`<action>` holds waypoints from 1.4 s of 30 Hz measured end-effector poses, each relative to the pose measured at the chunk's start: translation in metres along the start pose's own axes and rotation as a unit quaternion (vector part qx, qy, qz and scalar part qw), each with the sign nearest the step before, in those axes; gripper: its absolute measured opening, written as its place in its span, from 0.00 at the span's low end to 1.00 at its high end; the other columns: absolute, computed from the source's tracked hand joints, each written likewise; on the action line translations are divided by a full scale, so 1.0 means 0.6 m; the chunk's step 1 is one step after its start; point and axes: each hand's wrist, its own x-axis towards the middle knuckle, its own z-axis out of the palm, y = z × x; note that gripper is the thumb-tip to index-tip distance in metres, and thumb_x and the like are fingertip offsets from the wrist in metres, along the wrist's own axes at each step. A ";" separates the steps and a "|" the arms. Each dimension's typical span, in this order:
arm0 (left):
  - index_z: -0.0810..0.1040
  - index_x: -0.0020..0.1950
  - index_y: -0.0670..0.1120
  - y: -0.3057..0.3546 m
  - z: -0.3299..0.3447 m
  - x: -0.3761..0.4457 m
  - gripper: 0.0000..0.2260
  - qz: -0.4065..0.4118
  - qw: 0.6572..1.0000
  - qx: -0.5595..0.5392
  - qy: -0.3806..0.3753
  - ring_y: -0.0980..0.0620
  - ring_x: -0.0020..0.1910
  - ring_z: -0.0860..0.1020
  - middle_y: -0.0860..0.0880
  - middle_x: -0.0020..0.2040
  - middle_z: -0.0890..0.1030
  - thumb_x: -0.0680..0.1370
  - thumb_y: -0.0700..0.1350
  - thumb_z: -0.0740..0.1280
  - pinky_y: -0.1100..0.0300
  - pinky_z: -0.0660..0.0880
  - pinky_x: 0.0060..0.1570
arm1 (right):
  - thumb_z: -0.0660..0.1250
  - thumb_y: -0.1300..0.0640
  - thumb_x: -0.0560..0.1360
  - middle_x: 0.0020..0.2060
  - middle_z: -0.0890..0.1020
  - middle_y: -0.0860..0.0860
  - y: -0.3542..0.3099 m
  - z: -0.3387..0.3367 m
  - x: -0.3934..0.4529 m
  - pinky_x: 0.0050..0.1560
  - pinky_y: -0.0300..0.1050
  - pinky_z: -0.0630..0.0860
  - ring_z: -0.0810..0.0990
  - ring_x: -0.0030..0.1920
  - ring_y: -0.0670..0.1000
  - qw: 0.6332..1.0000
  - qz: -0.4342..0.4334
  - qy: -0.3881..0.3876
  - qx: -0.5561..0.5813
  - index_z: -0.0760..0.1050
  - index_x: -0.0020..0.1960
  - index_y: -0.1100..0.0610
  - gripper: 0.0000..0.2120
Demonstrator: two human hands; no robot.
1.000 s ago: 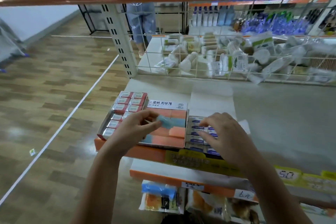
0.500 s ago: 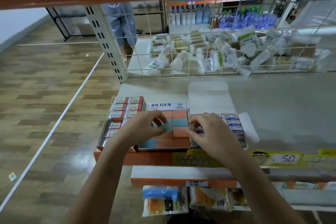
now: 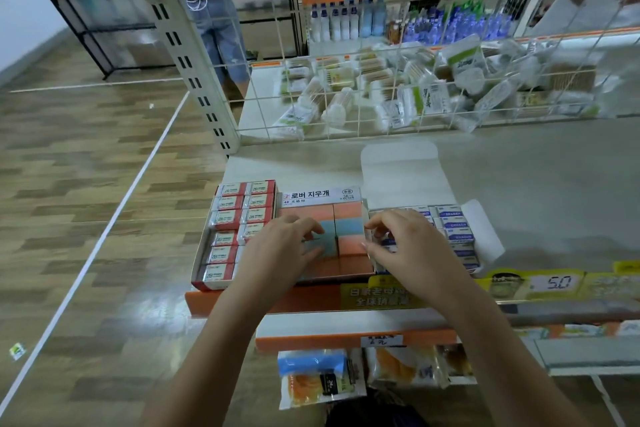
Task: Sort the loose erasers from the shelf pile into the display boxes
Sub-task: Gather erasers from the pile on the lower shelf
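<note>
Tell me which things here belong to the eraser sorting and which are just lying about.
Job:
- left hand, on the middle box of orange and blue erasers
- right hand, at the right box of blue-labelled erasers
- red box

Lying about:
- wire basket of packets
- price tags
- snack packs below

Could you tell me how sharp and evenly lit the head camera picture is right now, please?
Head view: the middle display box and both hands are fairly sharp; the wire basket goods behind are motion-smeared; wide-angle bending curves the edges; dim bluish light, soft glare on the floor.
</note>
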 end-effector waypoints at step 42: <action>0.70 0.66 0.50 0.734 0.290 0.233 0.20 0.378 0.918 0.092 -0.081 0.45 0.62 0.69 0.46 0.62 0.72 0.77 0.57 0.61 0.51 0.68 0.58 | 0.63 0.52 0.77 0.63 0.72 0.57 0.487 -0.395 -0.294 0.59 0.45 0.65 0.70 0.63 0.57 0.927 0.342 0.076 -0.133 0.68 0.68 0.56 0.21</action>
